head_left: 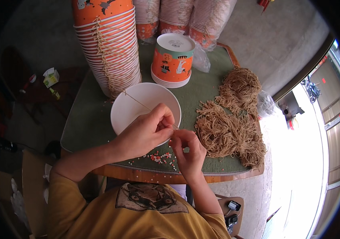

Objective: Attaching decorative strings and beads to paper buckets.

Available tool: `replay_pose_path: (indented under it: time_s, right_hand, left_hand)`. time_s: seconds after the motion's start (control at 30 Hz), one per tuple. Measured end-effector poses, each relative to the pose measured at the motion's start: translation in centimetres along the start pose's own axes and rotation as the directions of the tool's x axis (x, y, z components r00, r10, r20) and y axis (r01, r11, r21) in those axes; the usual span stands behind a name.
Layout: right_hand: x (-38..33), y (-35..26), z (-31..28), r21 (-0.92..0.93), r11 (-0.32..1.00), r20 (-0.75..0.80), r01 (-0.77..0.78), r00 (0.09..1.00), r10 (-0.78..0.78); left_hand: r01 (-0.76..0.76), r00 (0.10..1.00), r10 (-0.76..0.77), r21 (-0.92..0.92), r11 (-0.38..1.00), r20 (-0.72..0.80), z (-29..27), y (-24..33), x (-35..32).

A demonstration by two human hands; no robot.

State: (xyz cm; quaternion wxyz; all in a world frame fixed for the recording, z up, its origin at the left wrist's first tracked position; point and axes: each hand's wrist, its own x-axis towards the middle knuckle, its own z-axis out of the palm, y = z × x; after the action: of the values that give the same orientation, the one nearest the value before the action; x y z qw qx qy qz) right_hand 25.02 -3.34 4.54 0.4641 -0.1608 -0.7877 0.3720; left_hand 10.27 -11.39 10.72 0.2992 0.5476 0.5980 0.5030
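A white paper bucket rests on the green-covered table with its mouth facing up toward me. A thin tan cord runs from the far left of its rim to my hands. Over the bucket's near right part, my left hand is closed, thumb and fingers pinching the cord. My right hand meets it at the near right rim, its fingertips pinched together on the cord's end. The fingers cover the exact place where the cord passes the rim.
Tall nested orange buckets with cord handles stand at the back left. An upside-down orange bucket and plastic-wrapped stacks are behind. Tan cord bundles lie right. Small orange and white beads scatter near the table's wooden edge.
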Motion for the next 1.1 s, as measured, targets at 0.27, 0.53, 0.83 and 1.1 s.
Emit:
replay_pose_path:
  time_s: [0.27, 0.53, 0.83, 1.1]
  right_hand:
    - [0.0, 0.2, 0.0, 0.08, 0.995, 0.041, -0.056, 0.998, 0.053]
    - [-0.4, 0.4, -0.3, 0.168, 0.975, 0.072, -0.142, 0.989, 0.132]
    - [-0.2, -0.2, -0.7, 0.085, 0.996, 0.082, -0.034, 0.996, 0.027]
    - [-0.2, -0.6, -0.7, 0.103, 0.995, 0.096, -0.014, 0.995, 0.004]
  left_hand:
    - [-0.104, 0.992, 0.098, 0.077, 0.992, 0.083, -0.2, 0.2, 0.0]
    - [0.009, 0.99, -0.051, 0.306, 0.952, 0.129, -0.9, 1.0, -0.5]
    - [-0.182, 0.981, 0.148, 0.347, 0.92, 0.122, -0.9, 0.7, -0.5]
    - [-0.17, 0.983, 0.145, 0.28, 0.945, 0.108, -0.4, 0.5, -0.3]
